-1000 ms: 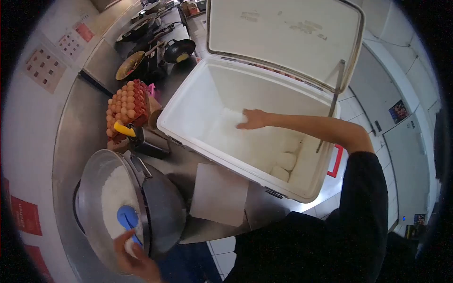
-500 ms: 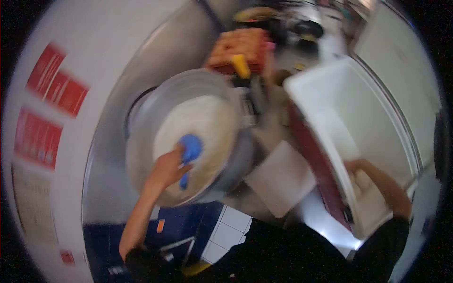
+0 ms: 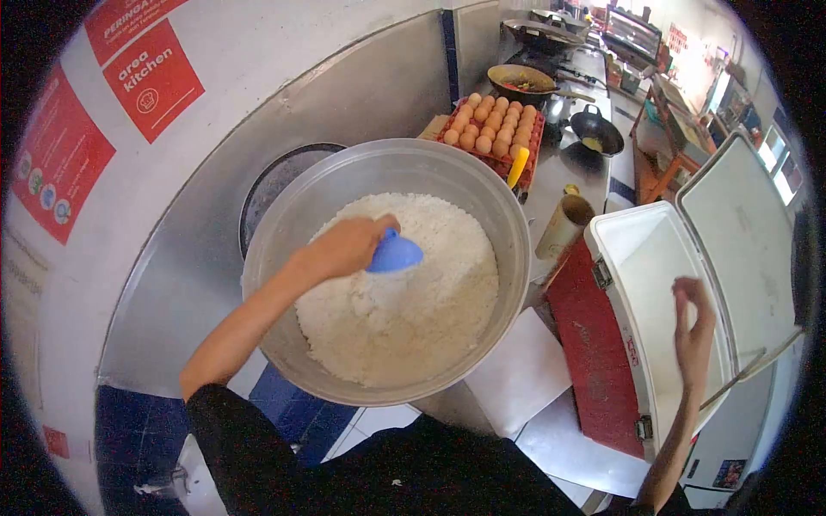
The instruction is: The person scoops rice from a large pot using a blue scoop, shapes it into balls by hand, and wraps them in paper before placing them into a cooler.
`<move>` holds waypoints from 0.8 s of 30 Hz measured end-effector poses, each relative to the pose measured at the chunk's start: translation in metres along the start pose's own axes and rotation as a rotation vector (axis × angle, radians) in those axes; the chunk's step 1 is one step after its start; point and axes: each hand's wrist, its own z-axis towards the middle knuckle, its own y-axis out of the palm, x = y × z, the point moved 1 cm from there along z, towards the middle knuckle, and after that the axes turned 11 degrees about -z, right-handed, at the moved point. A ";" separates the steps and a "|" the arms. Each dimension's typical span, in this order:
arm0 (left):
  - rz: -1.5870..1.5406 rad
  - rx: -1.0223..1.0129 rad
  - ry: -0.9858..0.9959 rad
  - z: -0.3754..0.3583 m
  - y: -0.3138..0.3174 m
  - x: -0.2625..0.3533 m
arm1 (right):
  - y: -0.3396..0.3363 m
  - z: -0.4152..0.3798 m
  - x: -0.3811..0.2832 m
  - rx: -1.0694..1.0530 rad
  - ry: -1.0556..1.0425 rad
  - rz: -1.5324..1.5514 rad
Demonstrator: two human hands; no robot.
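A large round metal pot (image 3: 284,344) holds a heap of white rice (image 3: 430,318). Over the rice, my left hand (image 3: 348,247) grips a blue scoop (image 3: 396,253), its rounded part tilted above the heap. To the right, a red cooler box (image 3: 594,361) has its lid (image 3: 740,249) open and a white inside. My right hand (image 3: 693,322) is raised over the box's opening, fingers bent, the thumb and fingertips close together. Whether anything is between them is too small to tell.
A tray of eggs (image 3: 495,129) sits behind the pot, with a yellow handle (image 3: 518,167) beside it. Farther back are a pan (image 3: 521,82) and a black wok (image 3: 595,133). A white sheet (image 3: 520,370) lies between pot and cooler, near a cylindrical container (image 3: 564,225).
My right hand has risen from inside the cooler to above its opening. My left hand has shifted right with the scoop, which has turned. The camera view has shifted.
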 end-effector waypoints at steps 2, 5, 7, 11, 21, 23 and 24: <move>0.021 0.036 -0.022 0.026 -0.010 0.002 | -0.002 -0.022 -0.040 0.005 -0.086 -0.069; -0.019 0.215 0.065 0.057 0.010 -0.008 | 0.012 -0.055 -0.071 -0.140 -0.042 0.027; 0.011 0.195 -0.024 0.078 0.031 -0.012 | 0.040 -0.085 -0.060 -0.079 -0.068 0.020; -0.037 0.048 -0.102 0.084 0.068 -0.001 | 0.091 -0.145 -0.057 -0.026 0.107 0.121; -0.167 -0.348 -0.176 0.062 0.115 0.028 | 0.150 -0.187 -0.063 -0.087 0.393 0.431; -0.216 -0.376 -0.106 0.055 0.123 0.022 | 0.150 -0.183 -0.061 -0.103 0.357 0.422; -0.217 -0.370 -0.110 0.047 0.133 0.020 | 0.149 -0.181 -0.060 -0.110 0.328 0.397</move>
